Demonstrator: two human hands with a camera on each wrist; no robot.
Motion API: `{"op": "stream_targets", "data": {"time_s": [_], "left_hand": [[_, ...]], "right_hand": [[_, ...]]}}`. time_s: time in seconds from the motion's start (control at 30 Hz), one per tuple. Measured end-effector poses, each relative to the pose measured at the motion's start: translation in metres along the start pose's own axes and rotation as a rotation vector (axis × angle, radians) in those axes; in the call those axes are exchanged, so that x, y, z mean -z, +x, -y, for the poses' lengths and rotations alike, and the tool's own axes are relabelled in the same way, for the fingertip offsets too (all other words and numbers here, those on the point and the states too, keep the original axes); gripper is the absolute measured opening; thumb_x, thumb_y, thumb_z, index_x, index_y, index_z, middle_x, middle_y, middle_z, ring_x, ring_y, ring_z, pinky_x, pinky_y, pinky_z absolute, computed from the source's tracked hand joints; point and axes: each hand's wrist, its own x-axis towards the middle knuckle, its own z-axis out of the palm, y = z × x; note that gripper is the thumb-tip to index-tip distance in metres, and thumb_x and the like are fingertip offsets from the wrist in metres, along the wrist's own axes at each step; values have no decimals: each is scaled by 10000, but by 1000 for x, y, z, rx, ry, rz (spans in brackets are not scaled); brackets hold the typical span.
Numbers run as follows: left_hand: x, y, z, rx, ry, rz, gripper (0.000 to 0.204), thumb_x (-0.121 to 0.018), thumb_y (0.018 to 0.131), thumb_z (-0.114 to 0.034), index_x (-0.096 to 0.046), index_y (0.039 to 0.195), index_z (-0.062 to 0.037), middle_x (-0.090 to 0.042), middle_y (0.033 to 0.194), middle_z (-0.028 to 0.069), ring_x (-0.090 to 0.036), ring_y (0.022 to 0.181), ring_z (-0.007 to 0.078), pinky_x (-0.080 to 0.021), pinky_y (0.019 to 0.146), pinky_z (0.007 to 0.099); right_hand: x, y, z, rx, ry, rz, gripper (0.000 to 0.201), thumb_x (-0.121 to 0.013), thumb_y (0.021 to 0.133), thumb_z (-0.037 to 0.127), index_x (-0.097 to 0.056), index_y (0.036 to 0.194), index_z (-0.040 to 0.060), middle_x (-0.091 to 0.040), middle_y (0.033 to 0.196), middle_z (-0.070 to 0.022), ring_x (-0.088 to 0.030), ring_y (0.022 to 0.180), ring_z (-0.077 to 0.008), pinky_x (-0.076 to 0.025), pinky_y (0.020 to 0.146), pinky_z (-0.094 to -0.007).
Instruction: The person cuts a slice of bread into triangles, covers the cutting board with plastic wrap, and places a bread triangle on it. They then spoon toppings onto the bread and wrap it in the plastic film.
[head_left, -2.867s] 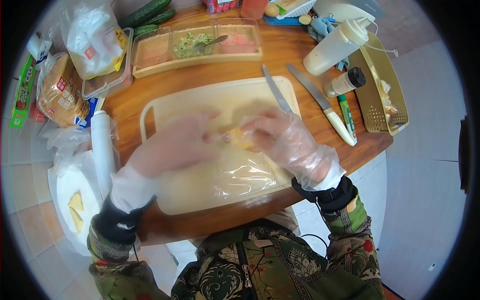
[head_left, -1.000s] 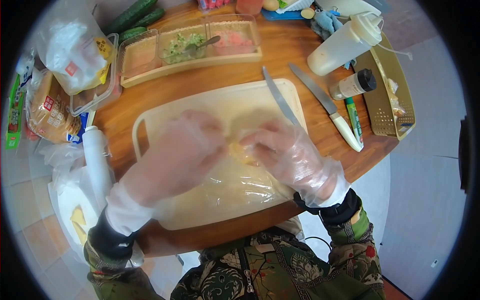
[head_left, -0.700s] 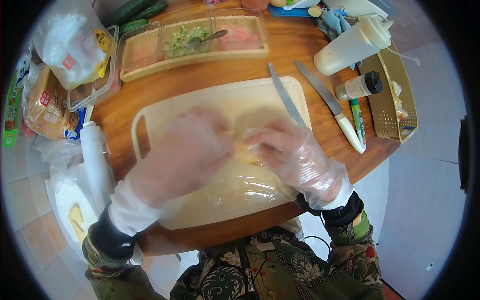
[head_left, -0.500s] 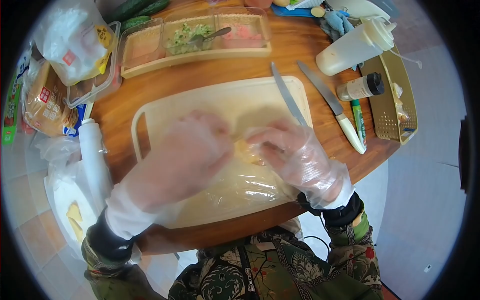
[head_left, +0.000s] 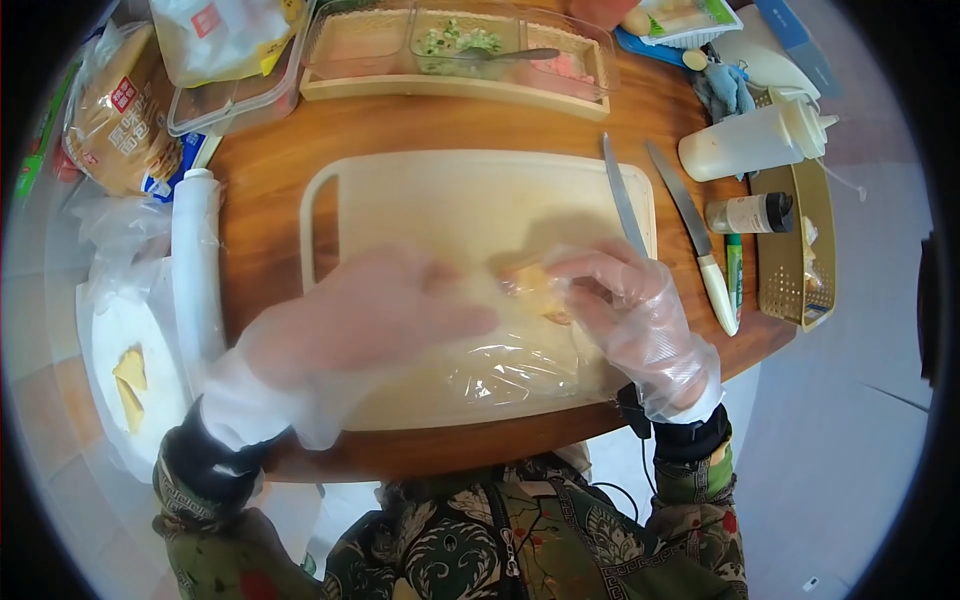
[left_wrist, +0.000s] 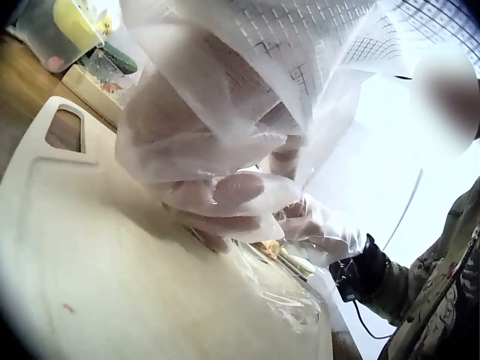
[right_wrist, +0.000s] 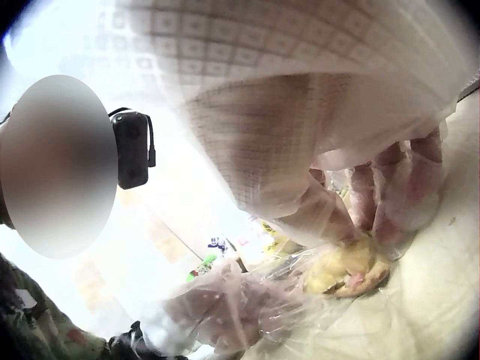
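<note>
Both hands wear clear plastic gloves over the cutting board (head_left: 420,200). My right hand (head_left: 625,300) pinches the side of a small yellow folded food piece (head_left: 540,290) with a brown edge; pink bits show in it in the right wrist view. Shiny clear film (head_left: 510,375) lies on the board below the food. My left hand (head_left: 370,305) is motion-blurred, just left of the food. In the left wrist view its fingers (left_wrist: 240,191) are bent with the thumb close to them, low over the board; I cannot tell whether they hold film.
Two knives (head_left: 622,195) (head_left: 690,215) lie at the right, one on the board's edge. Beyond stand a squeeze bottle (head_left: 745,140), a shaker (head_left: 745,213) and a basket (head_left: 800,260). A divided tray (head_left: 450,90) sits behind; a film roll (head_left: 197,270) and bagged bread (head_left: 120,125) are left.
My left hand has drawn apart from the right hand, which keeps its pinch on the yellow food piece. More of the food shows. The head view has shifted, so the table objects sit further right.
</note>
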Motion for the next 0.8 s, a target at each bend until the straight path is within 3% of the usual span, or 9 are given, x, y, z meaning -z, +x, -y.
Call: {"op": "stream_targets", "data": {"time_s": [0.13, 0.2, 0.4, 0.8], "left_hand": [[-10, 10, 17, -142, -41, -16, 427, -728, 880, -337, -695, 1075, 42, -676, 827, 37, -553, 700, 62, -453, 607, 252], [-11, 12, 11, -29, -161, -12, 357, -712, 888, -297, -711, 999, 42, -637, 709, 7, -512, 625, 47, -421, 545, 255], [-10, 6, 2, 11, -216, -82, 282, -684, 905, -269, -692, 902, 13, -616, 678, -14, -531, 574, 49, -430, 516, 255], [-20, -3, 6, -17, -133, -35, 278, -727, 891, -236, -676, 993, 16, -653, 715, 5, -553, 586, 51, -442, 530, 236]], "right_hand": [[2, 0, 2, -24, -39, 20, 229, -663, 843, -47, -721, 1034, 67, -674, 983, -152, -690, 854, -318, -553, 745, -360], [1, 0, 2, -16, -15, 13, 228, -664, 846, -47, -720, 1038, 62, -672, 989, -153, -691, 854, -313, -553, 744, -359], [1, -2, 1, -27, 16, 11, 231, -674, 844, -55, -717, 1045, 51, -657, 991, -150, -687, 850, -302, -552, 739, -352], [-4, -3, -10, 85, 10, -60, 231, -680, 834, -46, -712, 1028, 75, -647, 940, -150, -664, 806, -323, -530, 697, -379]]}}
